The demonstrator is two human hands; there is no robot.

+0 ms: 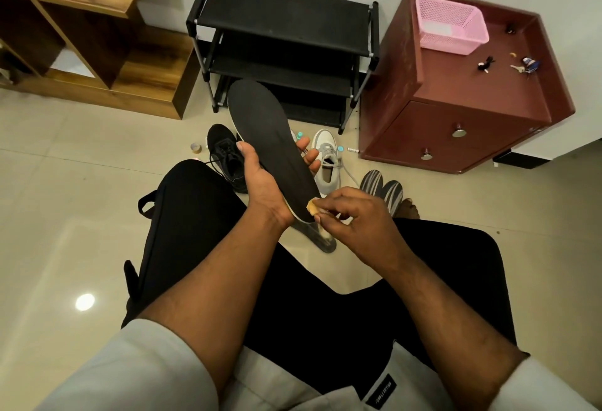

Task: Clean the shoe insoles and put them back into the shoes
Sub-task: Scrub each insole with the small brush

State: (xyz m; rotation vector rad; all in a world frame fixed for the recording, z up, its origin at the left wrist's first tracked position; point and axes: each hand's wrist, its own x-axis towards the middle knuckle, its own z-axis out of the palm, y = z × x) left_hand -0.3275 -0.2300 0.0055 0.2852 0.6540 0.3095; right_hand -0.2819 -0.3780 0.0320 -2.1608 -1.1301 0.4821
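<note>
While the wooden open-shelf cabinet (81,35) stands at the far left against the wall, a small roll of brown tape (195,147) lies on the pale tiled floor (65,182) beside a black lace-up sneaker (224,156), which rests just ahead of the person's black-trousered knee (192,215). Behind it stands a black three-tier shoe rack (283,42). The left hand (260,182) grips a long black foam insole (270,143) from beneath, thumb on its left edge and fingertips curled up over its right edge, the toe end pointing away toward the rack. At the heel end the right hand (361,215) pinches a small tan scrap of cloth or tape (313,208) against the insole's pale rim; what the scrap is cannot be told. Below the hands a second dark insole (321,239) lies on the floor. Just right of the held insole sits a white and grey sneaker (327,163), and further right a pair of grey striped slippers (384,189). A maroon two-knob cabinet (456,110) at the right bears a pink plastic mesh basket (451,24) and a bunch of keys (524,66). A black label (381,391) on the grey shorts carries white writing too small to read
</note>
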